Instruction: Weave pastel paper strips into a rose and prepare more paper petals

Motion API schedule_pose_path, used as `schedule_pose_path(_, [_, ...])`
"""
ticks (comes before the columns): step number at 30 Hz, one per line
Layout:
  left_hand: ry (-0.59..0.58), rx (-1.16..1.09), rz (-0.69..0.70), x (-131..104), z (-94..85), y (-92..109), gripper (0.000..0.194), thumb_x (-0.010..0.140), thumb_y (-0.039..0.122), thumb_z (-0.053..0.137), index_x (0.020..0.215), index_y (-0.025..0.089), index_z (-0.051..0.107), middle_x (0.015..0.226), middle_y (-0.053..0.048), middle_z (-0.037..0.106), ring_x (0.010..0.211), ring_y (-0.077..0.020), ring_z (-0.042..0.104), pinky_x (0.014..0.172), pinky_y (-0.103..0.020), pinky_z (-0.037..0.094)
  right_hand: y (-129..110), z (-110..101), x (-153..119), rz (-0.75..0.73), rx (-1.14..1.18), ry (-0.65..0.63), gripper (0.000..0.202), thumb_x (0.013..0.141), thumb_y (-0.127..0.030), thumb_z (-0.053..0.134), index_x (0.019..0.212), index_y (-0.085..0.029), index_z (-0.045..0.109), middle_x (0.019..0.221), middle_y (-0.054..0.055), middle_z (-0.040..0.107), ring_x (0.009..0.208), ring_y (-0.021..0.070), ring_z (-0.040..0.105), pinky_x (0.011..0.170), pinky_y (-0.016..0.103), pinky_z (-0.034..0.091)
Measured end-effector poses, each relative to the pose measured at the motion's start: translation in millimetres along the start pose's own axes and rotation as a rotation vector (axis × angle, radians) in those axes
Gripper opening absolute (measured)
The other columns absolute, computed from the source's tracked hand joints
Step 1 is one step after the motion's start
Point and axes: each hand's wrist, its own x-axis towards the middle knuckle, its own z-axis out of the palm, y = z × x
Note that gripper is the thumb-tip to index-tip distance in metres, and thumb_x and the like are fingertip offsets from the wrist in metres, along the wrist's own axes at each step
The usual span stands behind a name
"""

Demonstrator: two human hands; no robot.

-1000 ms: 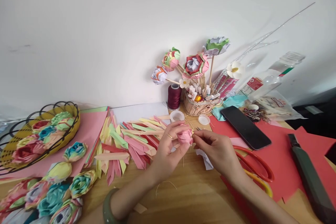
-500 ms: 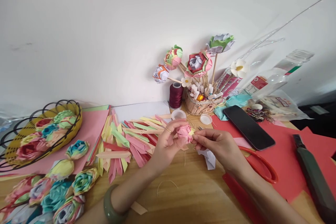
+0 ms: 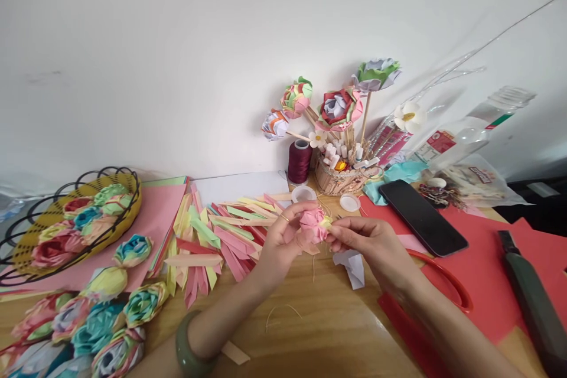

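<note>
A small pink paper flower with a pale yellow part on its right side is held above the table. My left hand, wearing a ring, pinches the flower from the left. On the other side, my right hand is closed at the yellow edge, thumb and index finger pressed together on it. A thread hangs below the flower. Beneath my right hand lies a folded white paper piece. Red-handled scissors are partly hidden under my right forearm.
Folded paper strips are heaped on the left, beside finished paper flowers and a yellow basket. Behind stand a maroon thread spool and a pot of paper flowers. A phone and green cutter lie right.
The view has shifted slightly, so everything sits a little further right. Both hands keep hold of the pink flower, with hardly any change in grip.
</note>
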Motion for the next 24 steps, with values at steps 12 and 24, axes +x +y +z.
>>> schedule_pose_path(12, [0.049,-0.085,-0.078,-0.8,4.6,1.0,0.031,0.075,0.025,0.062,0.106,0.023,0.057,0.102,-0.003,0.058,0.092,-0.0156,0.052,0.081,-0.028,0.043,0.8,4.0,-3.5,-0.129,-0.325,0.154,0.023,0.071,-0.038,0.06,0.072,-0.016,0.068,0.06,0.003,0.066,0.054,0.0153,0.059,0.051,0.026,0.045])
schedule_pose_path(24, [0.071,-0.004,-0.044,-3.7,8.5,-4.0,0.032,0.073,0.024,0.064,0.104,0.022,0.057,0.107,-0.005,0.057,0.098,-0.0172,0.052,0.083,-0.029,0.044,7.7,9.6,-7.4,-0.456,-0.814,0.359,0.017,0.076,-0.03,0.053,0.068,-0.02,0.063,0.064,0.003,0.066,0.054,0.0148,0.058,0.054,0.026,0.042])
